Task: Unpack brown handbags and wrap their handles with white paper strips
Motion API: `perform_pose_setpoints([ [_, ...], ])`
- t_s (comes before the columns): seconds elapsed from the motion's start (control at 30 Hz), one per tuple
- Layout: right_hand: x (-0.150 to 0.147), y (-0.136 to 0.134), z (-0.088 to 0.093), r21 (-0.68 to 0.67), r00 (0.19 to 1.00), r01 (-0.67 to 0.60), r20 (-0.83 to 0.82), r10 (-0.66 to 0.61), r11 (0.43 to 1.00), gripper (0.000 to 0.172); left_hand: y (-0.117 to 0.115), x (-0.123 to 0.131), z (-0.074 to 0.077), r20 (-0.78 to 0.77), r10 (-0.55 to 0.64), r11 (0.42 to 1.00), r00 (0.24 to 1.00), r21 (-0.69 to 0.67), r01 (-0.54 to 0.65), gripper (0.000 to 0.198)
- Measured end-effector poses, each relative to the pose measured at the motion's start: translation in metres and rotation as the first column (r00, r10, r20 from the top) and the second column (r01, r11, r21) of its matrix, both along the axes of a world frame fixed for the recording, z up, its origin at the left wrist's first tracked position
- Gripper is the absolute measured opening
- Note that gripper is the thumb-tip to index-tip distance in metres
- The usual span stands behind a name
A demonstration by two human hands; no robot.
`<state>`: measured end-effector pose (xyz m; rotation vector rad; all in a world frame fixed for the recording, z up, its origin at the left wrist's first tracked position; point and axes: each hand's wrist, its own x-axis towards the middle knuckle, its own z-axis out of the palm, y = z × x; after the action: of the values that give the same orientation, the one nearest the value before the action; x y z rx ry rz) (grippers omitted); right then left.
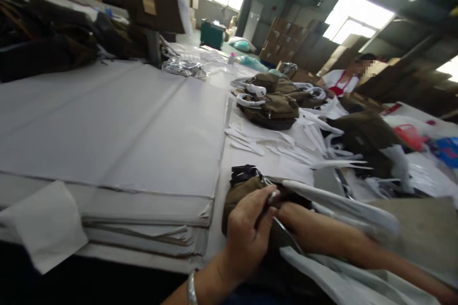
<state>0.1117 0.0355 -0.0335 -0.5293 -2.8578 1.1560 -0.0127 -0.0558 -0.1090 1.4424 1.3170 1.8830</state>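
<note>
An olive-brown bag (240, 191) with black trim lies on the table in front of me. My left hand (248, 226), with a silver bangle at the wrist, is closed on the edge of the bag's opening. My right forearm comes in from the right, and my right hand (289, 214) reaches into the opening. Its fingers are hidden inside the bag. White-wrapped straps (343, 209) run from the bag alongside my right arm.
Stacked white sheets (118, 128) cover the table on the left, with a loose paper (50, 226) over the front edge. Other brown bags (272, 107) and white strips (286, 145) lie ahead. A person in a red apron (339, 83) is beyond. Cartons (282, 40) are stacked behind.
</note>
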Motion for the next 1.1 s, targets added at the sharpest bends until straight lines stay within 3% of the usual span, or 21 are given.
perform_pose_setpoints([
  [0.07, 0.026, -0.001, 0.046, 0.061, 0.993, -0.042, 0.112, 0.035, 0.997, 0.038, -0.002, -0.008, 0.002, -0.005, 0.040, 0.993, 0.999, -0.108, -0.040, 0.045],
  [0.13, 0.062, -0.011, 0.087, 0.208, 0.986, 0.004, 0.162, -0.038, 0.978, 0.044, -0.007, -0.014, 0.009, -0.053, 0.113, 0.978, 0.992, -0.173, -0.121, 0.061],
  [0.17, 0.083, -0.020, 0.102, 0.304, 0.992, 0.077, 0.076, -0.104, 0.950, 0.043, -0.011, -0.016, 0.016, -0.100, 0.174, 0.971, 0.980, -0.150, -0.187, 0.067],
  [0.2, 0.105, -0.029, 0.113, 0.415, 0.974, 0.221, -0.042, -0.225, 0.883, 0.040, -0.016, -0.018, 0.025, -0.151, 0.238, 0.965, 0.960, -0.072, -0.251, 0.070],
  [0.23, 0.128, -0.039, 0.121, 0.507, 0.904, 0.424, -0.189, -0.383, 0.750, 0.033, -0.020, -0.020, 0.036, -0.200, 0.284, 0.959, 0.938, 0.046, -0.281, 0.066],
  [0.27, 0.151, -0.050, 0.124, 0.553, 0.767, 0.631, -0.340, -0.544, 0.544, 0.026, -0.024, -0.021, 0.051, -0.245, 0.287, 0.953, 0.926, 0.171, -0.250, 0.058],
  [0.3, 0.173, -0.059, 0.122, 0.552, 0.585, 0.777, -0.454, -0.672, 0.303, 0.023, -0.026, -0.022, 0.067, -0.296, 0.228, 0.953, 0.928, 0.262, -0.151, 0.049],
  [0.33, 0.195, -0.068, 0.118, 0.531, 0.403, 0.843, -0.513, -0.758, 0.089, 0.026, -0.026, -0.022, 0.085, -0.367, 0.096, 0.958, 0.925, 0.286, 0.014, 0.041],
  [0.37, 0.215, -0.076, 0.109, 0.515, 0.262, 0.856, -0.514, -0.817, -0.050, 0.034, -0.022, -0.021, 0.103, -0.444, -0.084, 0.951, 0.892, 0.231, 0.205, 0.034],
  [0.4, 0.233, -0.083, 0.098, 0.510, 0.173, 0.854, -0.460, -0.871, -0.100, 0.044, -0.015, -0.018, 0.120, -0.512, -0.278, 0.914, 0.813, 0.120, 0.388, 0.030],
  [0.47, 0.263, -0.096, 0.069, 0.456, 0.126, 0.890, -0.276, -0.953, -0.014, 0.066, 0.008, -0.008, 0.151, -0.564, -0.599, 0.755, 0.568, -0.162, 0.635, 0.031],
  [0.53, 0.279, -0.109, 0.037, 0.206, 0.095, 0.975, -0.063, -0.993, 0.080, 0.081, 0.036, 0.010, 0.171, -0.533, -0.789, 0.551, 0.306, -0.393, 0.736, 0.043],
  [0.6, 0.281, -0.123, 0.006, -0.174, 0.177, 0.971, 0.068, -0.982, 0.163, 0.087, 0.059, 0.034, 0.182, -0.504, -0.860, 0.375, 0.077, -0.523, 0.766, 0.061],
  [0.67, 0.270, -0.135, -0.019, -0.478, 0.278, 0.856, 0.103, -0.955, 0.198, 0.086, 0.072, 0.060, 0.185, -0.518, -0.850, 0.279, -0.096, -0.598, 0.751, 0.086],
  [0.7, 0.262, -0.140, -0.029, -0.584, 0.308, 0.788, 0.099, -0.946, 0.195, 0.085, 0.074, 0.073, 0.185, -0.533, -0.833, 0.275, -0.147, -0.629, 0.727, 0.099],
  [0.77, 0.245, -0.145, -0.039, -0.749, 0.334, 0.640, 0.067, -0.940, 0.174, 0.082, 0.072, 0.096, 0.180, -0.558, -0.806, 0.322, -0.196, -0.691, 0.647, 0.120],
  [0.83, 0.229, -0.145, -0.039, -0.881, 0.331, 0.447, -0.002, -0.944, 0.159, 0.078, 0.068, 0.114, 0.171, -0.585, -0.788, 0.398, -0.189, -0.720, 0.568, 0.134],
  [0.9, 0.216, -0.141, -0.031, -0.950, 0.281, 0.248, -0.115, -0.953, 0.188, 0.071, 0.065, 0.127, 0.158, -0.609, -0.774, 0.450, -0.173, -0.721, 0.527, 0.145],
  [1.0, 0.199, -0.133, -0.012, -0.950, 0.158, 0.083, -0.284, -0.946, 0.299, 0.062, 0.064, 0.134, 0.133, -0.641, -0.756, 0.498, -0.131, -0.693, 0.521, 0.154],
  [1.1, 0.185, -0.123, 0.005, -0.884, 0.159, 0.057, -0.451, -0.878, 0.465, 0.062, 0.057, 0.130, 0.113, -0.744, -0.668, 0.617, -0.017, -0.566, 0.546, 0.145],
])
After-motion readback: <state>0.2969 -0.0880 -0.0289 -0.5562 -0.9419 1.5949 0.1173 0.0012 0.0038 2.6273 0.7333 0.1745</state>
